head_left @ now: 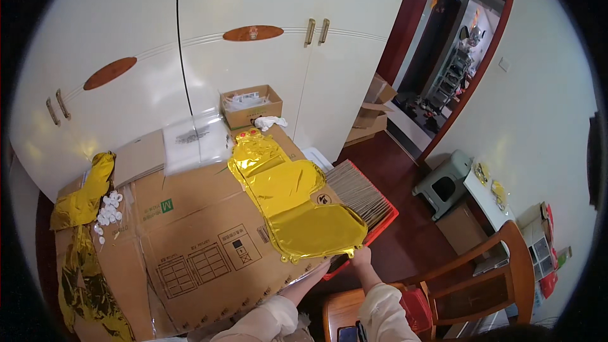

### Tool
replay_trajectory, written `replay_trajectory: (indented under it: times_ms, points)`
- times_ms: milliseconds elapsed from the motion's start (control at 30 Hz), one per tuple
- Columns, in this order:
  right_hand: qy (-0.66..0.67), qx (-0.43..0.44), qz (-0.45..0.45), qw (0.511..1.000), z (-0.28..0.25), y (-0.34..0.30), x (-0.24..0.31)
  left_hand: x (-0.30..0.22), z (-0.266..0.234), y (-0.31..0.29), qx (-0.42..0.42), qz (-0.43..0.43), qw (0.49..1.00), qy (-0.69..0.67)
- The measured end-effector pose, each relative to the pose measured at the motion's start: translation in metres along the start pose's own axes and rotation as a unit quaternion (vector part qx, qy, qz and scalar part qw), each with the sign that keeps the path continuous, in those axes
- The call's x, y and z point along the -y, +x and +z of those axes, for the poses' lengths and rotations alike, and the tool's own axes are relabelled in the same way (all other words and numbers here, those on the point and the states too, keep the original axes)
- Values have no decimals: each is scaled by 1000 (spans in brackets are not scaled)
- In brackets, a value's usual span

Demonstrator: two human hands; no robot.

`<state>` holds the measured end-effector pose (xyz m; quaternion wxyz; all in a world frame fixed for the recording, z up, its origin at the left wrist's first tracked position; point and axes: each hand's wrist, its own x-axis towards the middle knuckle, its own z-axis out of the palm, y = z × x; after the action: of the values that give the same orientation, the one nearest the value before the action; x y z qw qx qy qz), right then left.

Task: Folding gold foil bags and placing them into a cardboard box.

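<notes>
A flat, shiny gold foil balloon [297, 196] lies stretched over a large cardboard sheet [202, 228]. Its near end reaches past the sheet's right corner. At that near edge, my right hand [361, 258] has its fingers closed on a small tab of the foil. My left hand [321, 270] is beside it, just under the balloon's near edge, and its fingers are hidden by the foil. Red round spots mark the far end of the balloon.
Crumpled gold foil [92, 196] and small white pieces [109, 210] lie at left. Clear plastic bags [197, 142] and a small carton [253, 106] stand by the cabinet. A red crate [386, 216] of brown cardboard pieces is at right, near a wooden chair [516, 278] and grey stool [443, 183].
</notes>
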<state>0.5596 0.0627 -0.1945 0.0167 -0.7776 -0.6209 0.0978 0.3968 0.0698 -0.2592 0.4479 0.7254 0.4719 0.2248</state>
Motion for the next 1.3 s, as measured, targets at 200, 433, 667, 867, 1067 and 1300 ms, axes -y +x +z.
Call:
replay_trajectory:
  times_ms: [200, 433, 667, 867, 1067, 1300]
  points:
    - [21, 5, 27, 999, 21, 11, -16, -3, 1, 0, 2, -2, 1000, 9]
    - [34, 3, 35, 999, 53, 13, -27, -2, 0, 6, -5, -12, 1000, 19]
    - [-54, 36, 40, 997, 66, 21, -24, -11, -4, 12, -8, -25, 998, 51]
    - [233, -96, 49, 966, 91, 34, -20, -28, -26, -8, 24, -59, 986, 151]
    - [72, -152, 9, 986, 75, 32, 25, -9, -54, -119, -79, 168, 966, 181]
    - [78, 104, -248, 960, -22, -124, 82, 9, -135, -263, 99, 38, 991, -79]
